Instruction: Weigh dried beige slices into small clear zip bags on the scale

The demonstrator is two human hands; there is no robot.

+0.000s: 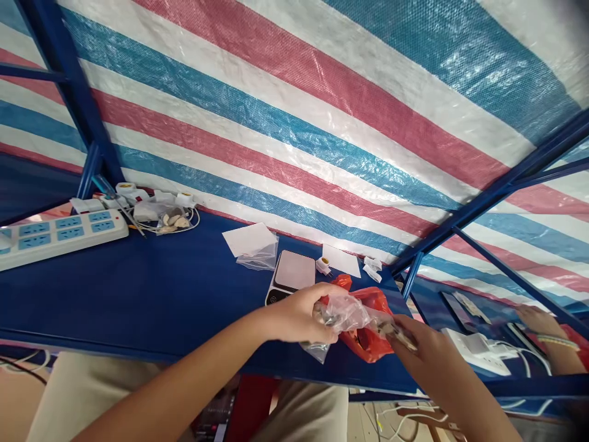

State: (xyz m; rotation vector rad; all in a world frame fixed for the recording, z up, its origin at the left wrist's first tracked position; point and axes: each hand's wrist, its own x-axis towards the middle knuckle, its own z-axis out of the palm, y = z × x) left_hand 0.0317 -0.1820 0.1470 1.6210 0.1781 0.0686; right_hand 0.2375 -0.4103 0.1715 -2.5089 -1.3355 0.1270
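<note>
My left hand (301, 316) is closed on a small clear plastic bag (343, 316) with small brownish pieces inside. My right hand (416, 347) is closed in a pinch on the other end of the same bag. Both hands hover over the front edge of a blue table (151, 288). An orange-red plastic bag (370, 325) lies just under and behind the clear bag. A small digital scale (292, 273) with a pale square platform stands right behind my left hand.
A white power strip (59, 233) with blue sockets lies at far left, beside clear bags, white parts and cables (161, 215). White paper sheets (251, 239) and an empty clear bag lie by the scale. Another person's hand (540, 322) rests at the neighbouring station, right. A striped tarp (322, 110) forms the back wall.
</note>
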